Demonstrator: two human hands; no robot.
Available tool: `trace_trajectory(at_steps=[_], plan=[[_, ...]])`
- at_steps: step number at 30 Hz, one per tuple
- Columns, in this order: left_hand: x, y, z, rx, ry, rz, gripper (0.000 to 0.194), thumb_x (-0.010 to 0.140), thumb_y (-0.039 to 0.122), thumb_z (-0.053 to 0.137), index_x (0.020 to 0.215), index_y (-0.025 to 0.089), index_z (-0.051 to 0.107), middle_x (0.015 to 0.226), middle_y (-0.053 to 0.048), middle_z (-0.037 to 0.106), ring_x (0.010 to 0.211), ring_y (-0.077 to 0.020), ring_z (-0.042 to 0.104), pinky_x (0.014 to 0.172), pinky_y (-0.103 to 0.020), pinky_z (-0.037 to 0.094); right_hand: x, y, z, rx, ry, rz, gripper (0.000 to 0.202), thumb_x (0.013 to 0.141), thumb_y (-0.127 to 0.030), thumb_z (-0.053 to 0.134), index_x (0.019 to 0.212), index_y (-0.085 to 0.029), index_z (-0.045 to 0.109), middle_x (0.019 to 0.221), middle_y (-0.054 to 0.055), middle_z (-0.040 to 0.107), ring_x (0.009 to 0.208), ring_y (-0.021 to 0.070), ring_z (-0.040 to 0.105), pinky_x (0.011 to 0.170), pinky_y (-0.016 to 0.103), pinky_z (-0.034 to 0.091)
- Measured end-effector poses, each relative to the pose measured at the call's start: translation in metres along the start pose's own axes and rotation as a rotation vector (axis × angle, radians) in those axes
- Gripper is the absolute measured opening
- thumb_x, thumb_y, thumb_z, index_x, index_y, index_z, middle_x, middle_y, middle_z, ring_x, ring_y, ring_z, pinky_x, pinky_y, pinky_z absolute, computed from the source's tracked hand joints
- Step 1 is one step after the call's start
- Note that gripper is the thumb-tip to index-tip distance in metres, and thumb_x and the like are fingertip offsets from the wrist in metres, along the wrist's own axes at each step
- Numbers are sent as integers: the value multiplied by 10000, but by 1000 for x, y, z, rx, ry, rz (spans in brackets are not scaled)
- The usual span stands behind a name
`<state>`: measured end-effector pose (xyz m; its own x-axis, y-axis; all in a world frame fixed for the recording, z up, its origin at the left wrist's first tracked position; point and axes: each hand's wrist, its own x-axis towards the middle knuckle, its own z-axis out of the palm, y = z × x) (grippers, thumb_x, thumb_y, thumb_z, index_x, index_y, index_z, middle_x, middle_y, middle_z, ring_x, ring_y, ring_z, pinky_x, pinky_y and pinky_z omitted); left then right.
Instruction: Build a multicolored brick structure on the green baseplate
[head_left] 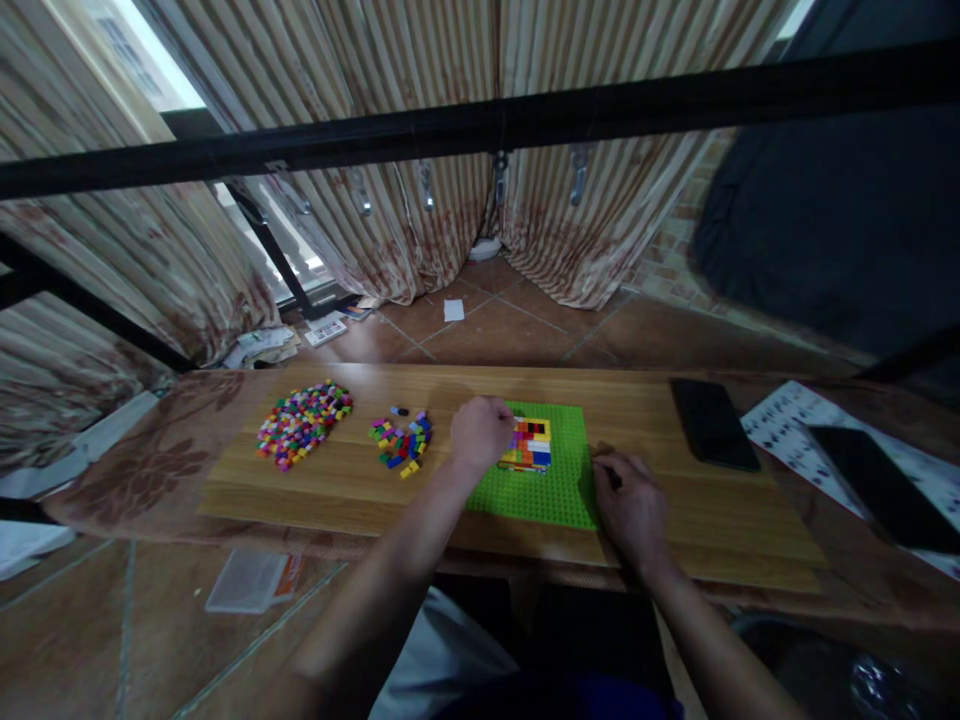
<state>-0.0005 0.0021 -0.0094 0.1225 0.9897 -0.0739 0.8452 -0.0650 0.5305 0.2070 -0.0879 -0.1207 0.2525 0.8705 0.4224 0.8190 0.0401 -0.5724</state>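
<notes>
A bright green studded baseplate (570, 480) lies on the wooden board. Near its middle is a low block of stacked toy bricks (534, 445) in yellow, red, orange, white and blue. My left hand (482, 432) reaches over the plate from the left, its fingers pinched together at the block's left side. Whatever the fingertips hold is too small to make out. My right hand (631, 502) rests at the plate's right edge with fingers curled in; their inner side is hidden. To the left lies a small scatter of loose bricks (405, 445).
A larger pile of mixed small bricks (304, 422) lies at the board's left. A black phone (712, 422) is on the right, beside a printed sheet (784, 425) with another dark device (892, 485) on it. A black bar (450, 130) crosses beyond the table.
</notes>
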Motion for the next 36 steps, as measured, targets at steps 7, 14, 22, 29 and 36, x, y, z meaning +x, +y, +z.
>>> trace_trajectory(at_steps=[7,14,22,29,36], plan=[[3,-5,3,-65,41,-94,130,751,310,661,799,223,745,798,-24,742,754,-159,662,646,-224,443,0,0,0,-1,5,-17,243,882,-341,473,828,-204,666,892,67,649,810,194,594,743,313,456],[12,-17,14,-218,21,-113,146,695,321,717,758,191,730,686,1,701,667,-133,621,582,-213,413,0,2,0,3,12,-12,261,881,-363,467,827,-199,663,913,79,654,794,196,594,733,320,456],[19,-33,41,-595,-31,-140,241,636,340,760,768,141,727,613,26,640,581,-104,557,565,-214,408,0,2,0,-9,10,-7,286,893,-388,457,836,-200,665,897,78,653,790,199,596,720,320,454],[20,-32,47,-680,-38,-146,209,647,282,747,784,126,720,624,22,642,573,-95,552,556,-205,412,-1,1,0,-12,10,-14,269,896,-369,461,824,-201,659,906,74,653,791,192,590,728,313,449],[20,-30,53,-569,-15,-116,192,688,278,702,802,126,729,671,-9,677,603,-116,581,581,-220,443,0,1,0,15,-21,-1,277,893,-385,472,832,-198,667,874,71,656,769,190,595,718,314,450]])
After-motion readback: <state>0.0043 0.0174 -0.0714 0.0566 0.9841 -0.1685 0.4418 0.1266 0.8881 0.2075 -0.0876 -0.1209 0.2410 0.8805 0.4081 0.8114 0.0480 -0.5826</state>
